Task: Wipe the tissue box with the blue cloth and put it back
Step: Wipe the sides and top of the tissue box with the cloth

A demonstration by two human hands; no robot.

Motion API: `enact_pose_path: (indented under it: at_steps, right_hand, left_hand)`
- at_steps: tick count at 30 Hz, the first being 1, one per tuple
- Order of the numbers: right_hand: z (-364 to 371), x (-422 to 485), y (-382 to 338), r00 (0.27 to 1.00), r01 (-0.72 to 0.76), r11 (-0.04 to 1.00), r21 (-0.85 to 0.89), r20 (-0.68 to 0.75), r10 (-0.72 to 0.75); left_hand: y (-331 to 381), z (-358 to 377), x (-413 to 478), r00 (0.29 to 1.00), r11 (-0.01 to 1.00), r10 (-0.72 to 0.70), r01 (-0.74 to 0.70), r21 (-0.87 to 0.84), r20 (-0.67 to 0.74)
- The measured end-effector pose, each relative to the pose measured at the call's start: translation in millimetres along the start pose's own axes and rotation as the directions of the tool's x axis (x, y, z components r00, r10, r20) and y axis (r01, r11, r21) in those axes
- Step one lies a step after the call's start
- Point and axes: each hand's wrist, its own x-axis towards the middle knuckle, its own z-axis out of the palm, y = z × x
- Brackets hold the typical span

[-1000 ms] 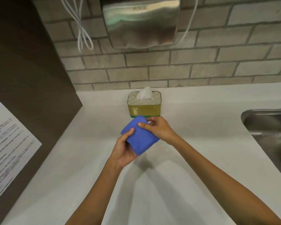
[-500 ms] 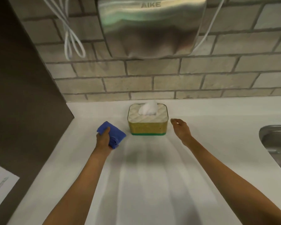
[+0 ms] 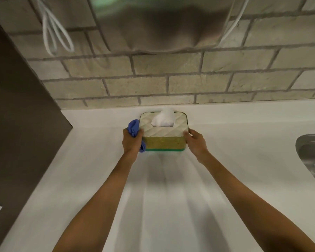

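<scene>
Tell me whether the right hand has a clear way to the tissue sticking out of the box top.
Probably yes. The right hand rests on the tissue box's right end, and nothing covers the tissue. The left hand holds the blue cloth at the other end.

You're looking at the tissue box (image 3: pixel 163 132): quilted off-white lid, mustard-yellow side, green base strip, white tissue (image 3: pixel 164 119) poking up through the top slot. It's sitting upright by the back wall. The blue cloth (image 3: pixel 134 128) is bunching up, pressing against the box's left end.
</scene>
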Motion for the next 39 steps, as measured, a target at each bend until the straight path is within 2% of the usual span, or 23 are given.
enact_pose_path:
  at_steps: [13, 21, 27, 37, 39]
  right_hand:
    - [-47.6, -121.2, 32.9, 0.996, -0.050, 0.997, 0.063, 0.078, 0.045]
    - [-78.4, -192.0, 48.7, 0.987, -0.031, 0.994, 0.100, 0.160, 0.015]
    - [-87.6, -200.7, 51.9, 0.982, 0.019, 0.992, 0.121, 0.183, -0.041]
    - [-85.0, -167.7, 62.7, 0.977, 0.102, 0.991, 0.088, 0.180, -0.117]
    - [-86.5, -154.8, 63.8, 0.967, 0.093, 0.990, 0.110, 0.227, -0.116]
  left_hand:
    - [-24.4, -49.0, -115.1, 0.998, 0.998, -0.024, 0.027, -0.051, 0.061]
    - [-38.1, -78.7, -179.9, 0.998, 0.998, -0.003, -0.001, 0.063, 0.061]
    - [-33.1, -89.1, -194.5, 0.995, 0.993, -0.095, 0.094, 0.075, 0.014]
    - [-19.0, -72.6, -194.2, 0.998, 0.994, -0.051, 0.055, 0.096, -0.044]
    - [-18.4, -70.5, -192.1, 0.998, 0.995, -0.038, 0.043, 0.087, -0.053]
